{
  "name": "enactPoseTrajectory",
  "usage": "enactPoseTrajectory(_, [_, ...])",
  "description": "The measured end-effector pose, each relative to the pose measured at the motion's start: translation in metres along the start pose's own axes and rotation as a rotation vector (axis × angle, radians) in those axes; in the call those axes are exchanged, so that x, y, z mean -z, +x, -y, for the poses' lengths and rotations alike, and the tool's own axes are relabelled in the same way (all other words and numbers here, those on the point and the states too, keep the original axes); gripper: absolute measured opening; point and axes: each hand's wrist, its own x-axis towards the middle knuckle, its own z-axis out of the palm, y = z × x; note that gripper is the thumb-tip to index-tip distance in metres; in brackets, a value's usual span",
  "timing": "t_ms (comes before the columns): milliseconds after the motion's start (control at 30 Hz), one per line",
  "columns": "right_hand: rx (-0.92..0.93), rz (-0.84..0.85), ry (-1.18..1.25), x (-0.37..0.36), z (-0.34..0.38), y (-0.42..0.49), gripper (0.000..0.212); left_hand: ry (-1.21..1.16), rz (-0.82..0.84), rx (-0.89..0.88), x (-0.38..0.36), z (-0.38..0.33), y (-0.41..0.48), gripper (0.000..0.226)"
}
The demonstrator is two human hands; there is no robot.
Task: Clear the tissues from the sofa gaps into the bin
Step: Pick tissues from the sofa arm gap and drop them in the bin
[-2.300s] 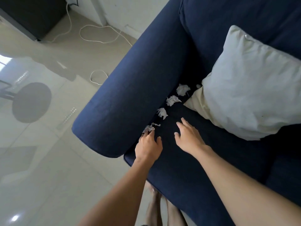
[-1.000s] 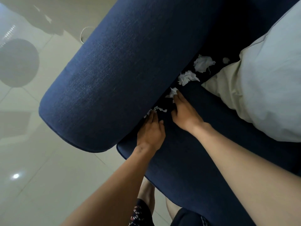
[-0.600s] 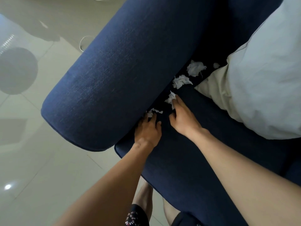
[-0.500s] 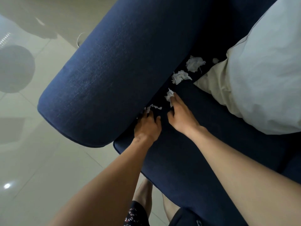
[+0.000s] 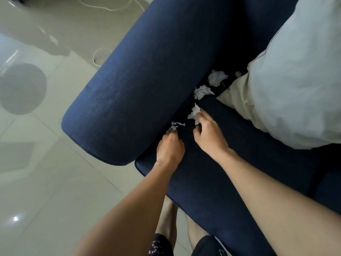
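Four crumpled tissues sit along the gap (image 5: 186,115) between armrest (image 5: 140,80) and seat (image 5: 230,163); the left hand (image 5: 170,147) pinches the nearest tissue (image 5: 174,126), and the right hand (image 5: 209,134) closes finger and thumb on the second (image 5: 194,112), while the third (image 5: 202,91) and fourth (image 5: 216,77) lie free beside the pillow (image 5: 295,80). They look light, soft and easily torn, so a gentle pinch on the wad's bulk should do. No bin is in view, a small white scrap (image 5: 238,73) by the pillow is unclear, and how deep the tissues are wedged cannot be told
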Motion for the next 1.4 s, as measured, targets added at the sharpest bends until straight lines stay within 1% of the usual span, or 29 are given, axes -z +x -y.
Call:
enactPoseTrajectory(67, [0.005, -0.094, 0.024, 0.009, 0.006, -0.006, 0.037, -0.027, -0.029, -0.006, 0.013, -0.008, -0.009, 0.015])
enactPoseTrajectory(167, [-0.01, -0.207, 0.072, 0.029, 0.021, -0.014, 0.023, -0.071, -0.088, -0.018, 0.04, -0.024, -0.021, 0.014])
enactPoseTrajectory(200, [-0.013, -0.233, 0.084, 0.037, 0.027, -0.015, 0.018, -0.092, -0.114, -0.023, 0.051, -0.031, -0.024, 0.014])
enactPoseTrajectory(267, [-0.004, -0.268, 0.099, 0.057, 0.042, -0.015, 0.014, -0.158, -0.154, -0.01, 0.076, -0.045, -0.026, 0.023])
enactPoseTrajectory(400, [0.07, -0.308, 0.162, 0.098, 0.078, -0.012, 0.017, -0.262, -0.24, -0.015, 0.127, -0.071, -0.029, 0.028])
enactPoseTrajectory(500, [0.104, -0.357, 0.223, 0.119, 0.103, -0.007, 0.028, -0.313, -0.329, -0.051, 0.159, -0.085, -0.03, 0.031])
enactPoseTrajectory(533, [0.108, -0.371, 0.226, 0.123, 0.11, -0.005, 0.027, -0.329, -0.354, -0.056, 0.169, -0.087, -0.029, 0.029])
enactPoseTrajectory(600, [0.128, -0.402, 0.21, 0.127, 0.124, 0.001, 0.016, -0.369, -0.393, -0.054, 0.187, -0.089, -0.024, 0.021])
enactPoseTrajectory(633, [0.134, -0.413, 0.203, 0.129, 0.132, 0.005, 0.013, -0.393, -0.413, -0.045, 0.195, -0.088, -0.02, 0.021])
enactPoseTrajectory(733, [0.145, -0.429, 0.209, 0.131, 0.155, 0.015, 0.015, -0.487, -0.475, -0.003, 0.219, -0.078, -0.009, 0.022])
enactPoseTrajectory(800, [0.156, -0.435, 0.212, 0.129, 0.172, 0.023, 0.016, -0.543, -0.483, 0.013, 0.236, -0.067, 0.0, 0.02])
enactPoseTrajectory(900, [0.153, -0.428, 0.194, 0.118, 0.2, 0.041, 0.016, -0.564, -0.501, 0.023, 0.262, -0.044, 0.016, 0.017])
enactPoseTrajectory(1033, [0.179, -0.364, 0.197, 0.089, 0.249, 0.07, 0.016, -0.571, -0.524, 0.06, 0.294, 0.002, 0.042, 0.018])
enactPoseTrajectory(1233, [0.206, -0.164, 0.157, 0.013, 0.316, 0.115, 0.015, -0.537, -0.511, 0.207, 0.325, 0.101, 0.076, 0.012])
enactPoseTrajectory(1400, [0.227, 0.02, 0.074, -0.054, 0.353, 0.139, 0.015, -0.513, -0.47, 0.363, 0.325, 0.182, 0.098, 0.012])
